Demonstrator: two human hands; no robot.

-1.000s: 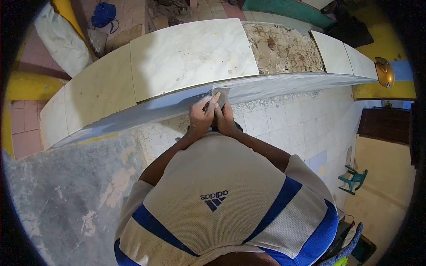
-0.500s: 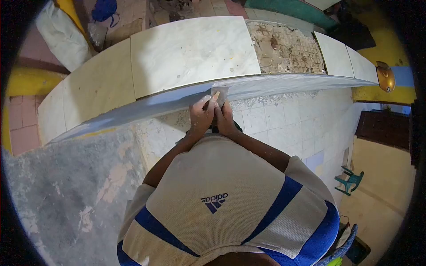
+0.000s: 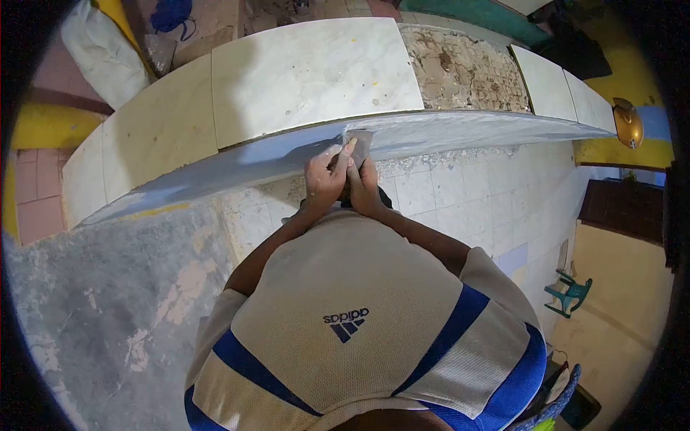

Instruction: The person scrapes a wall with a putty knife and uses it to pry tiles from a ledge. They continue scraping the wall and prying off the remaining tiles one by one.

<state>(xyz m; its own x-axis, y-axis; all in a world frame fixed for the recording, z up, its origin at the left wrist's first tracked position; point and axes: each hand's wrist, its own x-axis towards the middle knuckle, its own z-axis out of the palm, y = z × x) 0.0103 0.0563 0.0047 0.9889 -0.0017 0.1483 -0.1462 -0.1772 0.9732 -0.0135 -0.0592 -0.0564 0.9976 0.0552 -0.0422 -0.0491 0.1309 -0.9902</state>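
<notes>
A flat grey putty knife (image 3: 361,140) sits against the bluish, plaster-smeared front face of a low tiled wall (image 3: 431,136), just under the top edge. My right hand (image 3: 366,188) is closed around its lower part, and the blade shows above the fingers. Close beside it, my left hand (image 3: 323,181) has its fingers curled in, their tips pressed on the same knife. White dust marks the left fingers. The handle is mostly hidden by both hands.
Pale marble-look tiles (image 3: 316,75) cap the wall, with a bare rough mortar patch (image 3: 467,68) among them. A golden rounded object (image 3: 628,123) is at the wall's right end. White floor tiles (image 3: 460,190) lie below; a green plastic chair (image 3: 569,293) stands far right.
Both hands and the putty knife have shifted slightly, and more of the blade's flat face shows. The view has tilted a little, the wall edge sitting higher.
</notes>
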